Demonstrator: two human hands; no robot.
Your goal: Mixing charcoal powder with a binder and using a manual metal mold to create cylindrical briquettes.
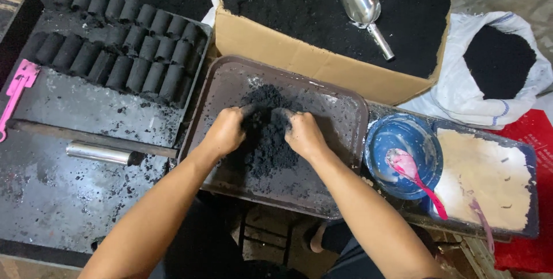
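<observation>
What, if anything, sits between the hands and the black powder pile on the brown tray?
Nothing visible. The left hand and right hand are already pressed into the powder pile from both sides on the tray, fingertips buried in it.

I cannot see the fingertips of either hand: left hand (223, 132) and right hand (303, 135) bury them in the black powder heap (266, 141). The cardboard box (299, 60) and upper black tray (132, 118) are cut by the top edge, the red sheet (530, 198) by the right edge.
</observation>
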